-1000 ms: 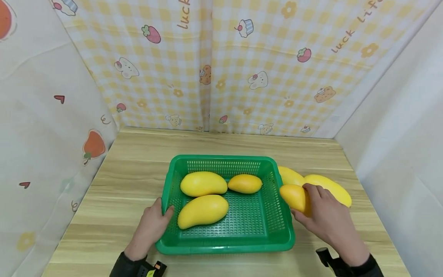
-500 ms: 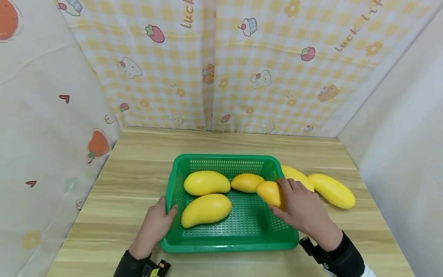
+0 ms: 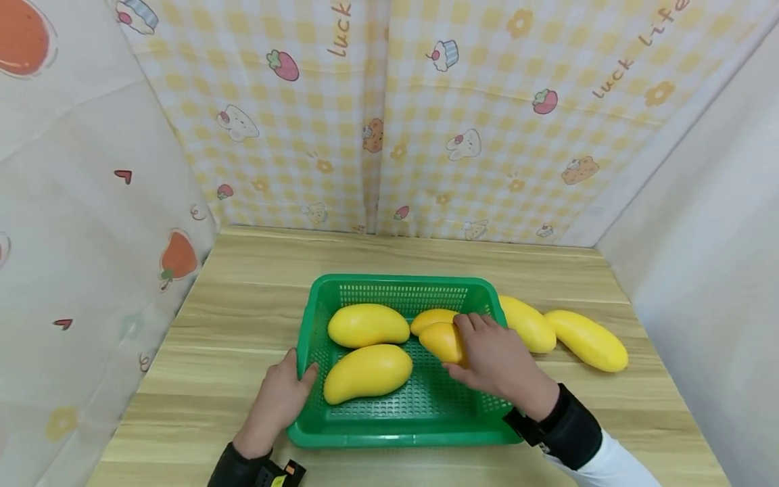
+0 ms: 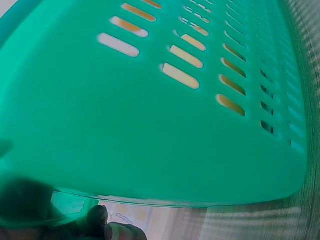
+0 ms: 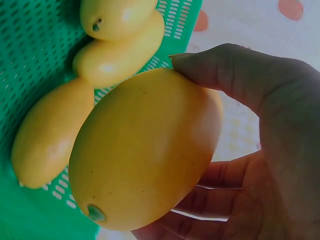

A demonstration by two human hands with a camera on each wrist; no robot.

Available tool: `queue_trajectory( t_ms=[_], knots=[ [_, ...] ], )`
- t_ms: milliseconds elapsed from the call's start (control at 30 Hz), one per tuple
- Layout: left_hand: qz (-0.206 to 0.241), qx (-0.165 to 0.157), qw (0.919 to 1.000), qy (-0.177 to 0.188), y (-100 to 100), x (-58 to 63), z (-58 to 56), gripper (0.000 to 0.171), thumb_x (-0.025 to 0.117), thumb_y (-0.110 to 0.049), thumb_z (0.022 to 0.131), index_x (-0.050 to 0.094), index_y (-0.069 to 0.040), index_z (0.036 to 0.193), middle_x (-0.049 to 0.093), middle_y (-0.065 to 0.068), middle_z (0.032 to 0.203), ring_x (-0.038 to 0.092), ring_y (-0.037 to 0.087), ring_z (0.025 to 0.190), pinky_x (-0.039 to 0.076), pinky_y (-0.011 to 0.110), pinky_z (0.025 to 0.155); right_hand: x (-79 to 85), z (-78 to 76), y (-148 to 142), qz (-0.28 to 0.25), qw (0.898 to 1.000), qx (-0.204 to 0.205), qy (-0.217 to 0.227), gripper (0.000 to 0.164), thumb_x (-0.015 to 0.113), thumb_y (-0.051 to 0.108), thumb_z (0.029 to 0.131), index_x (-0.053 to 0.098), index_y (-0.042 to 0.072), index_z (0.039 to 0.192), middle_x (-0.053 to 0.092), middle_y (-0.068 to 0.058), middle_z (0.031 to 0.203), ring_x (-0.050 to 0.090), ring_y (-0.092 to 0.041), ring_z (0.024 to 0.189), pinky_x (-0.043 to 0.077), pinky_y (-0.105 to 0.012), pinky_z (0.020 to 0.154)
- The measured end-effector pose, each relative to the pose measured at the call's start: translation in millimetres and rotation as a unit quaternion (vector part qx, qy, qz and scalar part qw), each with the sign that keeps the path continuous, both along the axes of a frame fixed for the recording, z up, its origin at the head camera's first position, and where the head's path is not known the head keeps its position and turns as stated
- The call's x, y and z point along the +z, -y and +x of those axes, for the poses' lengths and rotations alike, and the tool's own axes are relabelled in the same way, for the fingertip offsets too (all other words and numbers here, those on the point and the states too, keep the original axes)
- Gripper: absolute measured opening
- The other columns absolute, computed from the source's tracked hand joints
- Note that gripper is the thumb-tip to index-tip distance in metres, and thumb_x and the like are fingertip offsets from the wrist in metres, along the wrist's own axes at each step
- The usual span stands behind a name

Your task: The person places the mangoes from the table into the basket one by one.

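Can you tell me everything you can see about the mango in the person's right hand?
The mango is plump, egg-shaped and orange-yellow, with smooth, slightly shiny skin, tiny dark specks and a small greenish stem nub at one end. I can't tell if it's real or pretend. The right hand grips it between thumb and fingers, over the green basket. From the head camera it partly hides another mango, but whether they touch isn't clear.

Three mangoes (image 3: pixel 368 375) lie in the basket (image 3: pixel 404 439) — two others (image 3: pixel 587 341) on the table (image 3: pixel 255 297), to its right
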State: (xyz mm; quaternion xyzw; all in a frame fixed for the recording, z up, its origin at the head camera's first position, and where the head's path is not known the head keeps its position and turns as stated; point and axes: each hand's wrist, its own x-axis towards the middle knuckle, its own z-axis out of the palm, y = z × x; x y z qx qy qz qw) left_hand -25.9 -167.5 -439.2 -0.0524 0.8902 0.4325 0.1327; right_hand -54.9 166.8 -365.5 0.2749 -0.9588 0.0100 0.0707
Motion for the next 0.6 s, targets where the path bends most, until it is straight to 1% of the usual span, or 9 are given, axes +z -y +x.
queue_trajectory(
  t_ms=[100, 267, 467, 600],
  knots=[
    [0.001, -0.003, 1.0000, 0.002, 2.1, 0.7, 0.0, 0.028, 0.050, -0.019, 0.099, 0.046, 0.007, 0.109, 0.047, 0.007, 0.070, 0.051, 0.017, 0.059, 0.045, 0.031, 0.050, -4.1, -3.4, 7.6, 0.004, 1.000, 0.005, 0.001, 0.065, 0.077, 0.050, 0.070, 0.057, 0.002, 0.110, 0.061, -0.010, 0.091, 0.059, -0.023, 0.074, 0.045, -0.030, 0.048],
    [0.004, -0.001, 1.0000, 0.001, 1.9, -0.3, -0.2, 0.028, 0.051, -0.019, 0.099, 0.047, 0.006, 0.110, 0.050, 0.008, 0.071, 0.053, 0.017, 0.060, 0.046, 0.031, 0.051, -12.3, -7.5, 12.5, 0.014, 1.000, -0.002, 0.023, 0.064, 0.077, 0.050, 0.071, 0.057, 0.003, 0.109, 0.059, -0.008, 0.089, 0.056, -0.022, 0.073, 0.045, -0.030, 0.049],
    [0.007, 0.007, 0.9999, 0.009, 1.9, 2.3, -0.5, 0.028, 0.051, -0.019, 0.098, 0.048, 0.006, 0.112, 0.051, 0.008, 0.072, 0.054, 0.017, 0.062, 0.047, 0.031, 0.052, -20.4, -12.2, 18.1, 0.020, 0.997, -0.008, 0.070, 0.063, 0.076, 0.049, 0.073, 0.056, 0.003, 0.110, 0.060, -0.008, 0.091, 0.056, -0.021, 0.074, 0.044, -0.030, 0.051],
    [0.015, 0.001, 0.9998, 0.013, 1.3, 2.3, -0.3, 0.029, 0.050, -0.020, 0.099, 0.047, 0.006, 0.112, 0.051, 0.008, 0.073, 0.054, 0.017, 0.062, 0.046, 0.031, 0.052, -25.7, -13.9, 20.4, 0.031, 0.994, -0.023, 0.100, 0.063, 0.077, 0.049, 0.073, 0.056, 0.003, 0.111, 0.059, -0.009, 0.093, 0.057, -0.023, 0.078, 0.044, -0.031, 0.052]
  ],
)
